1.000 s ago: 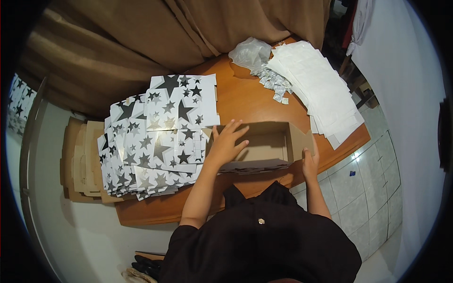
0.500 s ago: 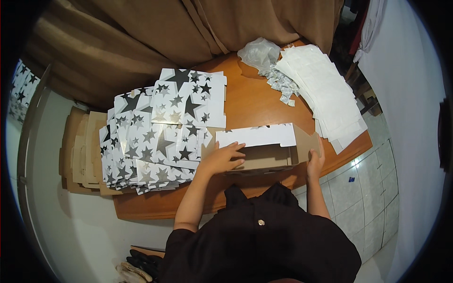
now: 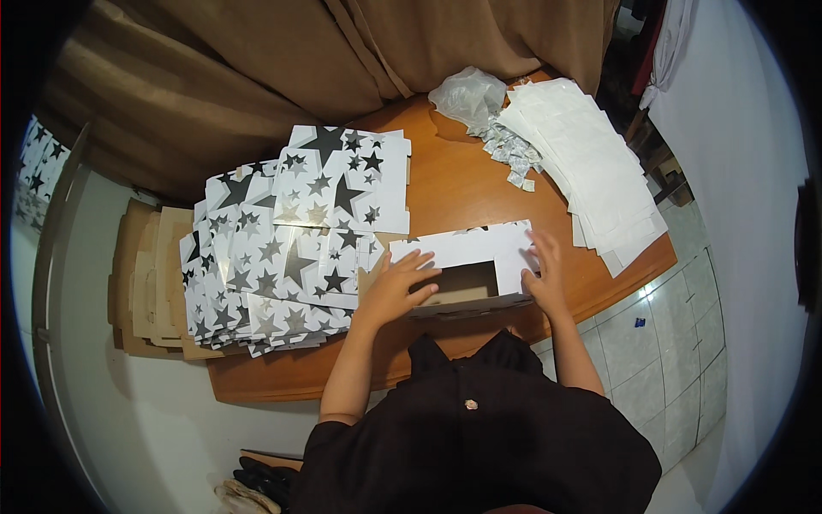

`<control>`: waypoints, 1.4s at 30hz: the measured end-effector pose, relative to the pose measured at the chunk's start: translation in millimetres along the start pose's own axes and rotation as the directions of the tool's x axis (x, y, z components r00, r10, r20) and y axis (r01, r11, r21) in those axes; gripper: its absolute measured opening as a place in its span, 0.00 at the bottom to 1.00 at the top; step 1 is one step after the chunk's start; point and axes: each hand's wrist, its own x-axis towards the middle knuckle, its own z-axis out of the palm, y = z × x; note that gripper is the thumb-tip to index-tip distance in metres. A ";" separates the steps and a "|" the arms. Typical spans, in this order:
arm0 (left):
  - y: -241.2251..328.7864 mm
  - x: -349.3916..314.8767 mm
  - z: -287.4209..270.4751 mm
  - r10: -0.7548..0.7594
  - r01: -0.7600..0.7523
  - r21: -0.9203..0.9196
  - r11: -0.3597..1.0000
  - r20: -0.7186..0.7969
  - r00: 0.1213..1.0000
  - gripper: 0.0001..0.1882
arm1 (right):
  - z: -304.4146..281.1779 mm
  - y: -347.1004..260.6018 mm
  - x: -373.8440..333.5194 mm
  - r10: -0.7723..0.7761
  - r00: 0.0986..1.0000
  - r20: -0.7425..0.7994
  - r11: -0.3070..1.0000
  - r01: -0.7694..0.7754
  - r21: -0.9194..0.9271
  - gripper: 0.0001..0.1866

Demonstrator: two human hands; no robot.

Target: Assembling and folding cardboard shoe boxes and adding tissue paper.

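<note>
A cardboard box (image 3: 462, 245) with white outer flaps and a brown inside stands near the table's front edge, partly open at the top. Its far flap and right end flap are folded inward, leaving a dark gap in the middle. My left hand (image 3: 392, 289) lies at the box's left end, fingers spread over the flap edge. At the right end, my right hand (image 3: 545, 270) rests against the folded white flap with its fingers stretched out and apart. The brown flap at the left end is partly hidden by my left hand.
Flat star-printed cardboard sheets (image 3: 295, 244) are piled to the left, with plain brown cardboard (image 3: 145, 283) beyond. At the back right lie white paper sheets (image 3: 578, 154), small silvery packets (image 3: 511, 154) and a clear plastic bag (image 3: 469, 92) on the wooden table (image 3: 454, 193).
The right end flap, previously sticking out, is now folded inward over the box. My right hand has moved left with it onto the box's end; my left hand has barely shifted.
</note>
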 end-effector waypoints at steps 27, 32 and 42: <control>-44.0 -23.0 26.1 -0.250 0.111 -0.320 0.941 -0.432 0.867 0.46 | -15.3 -8.5 -10.9 0.091 0.960 0.264 0.987 -0.053 -0.149 0.64; -52.1 12.2 63.8 -0.420 0.285 -0.354 0.891 -0.398 0.816 0.58 | -12.8 -8.0 -6.5 0.141 0.953 0.268 0.978 -0.093 -0.185 0.59; -58.8 5.9 54.5 -0.447 0.054 -0.914 0.402 -0.144 0.883 0.46 | 0.5 7.3 -19.3 0.068 0.997 0.030 0.998 -0.068 0.016 0.39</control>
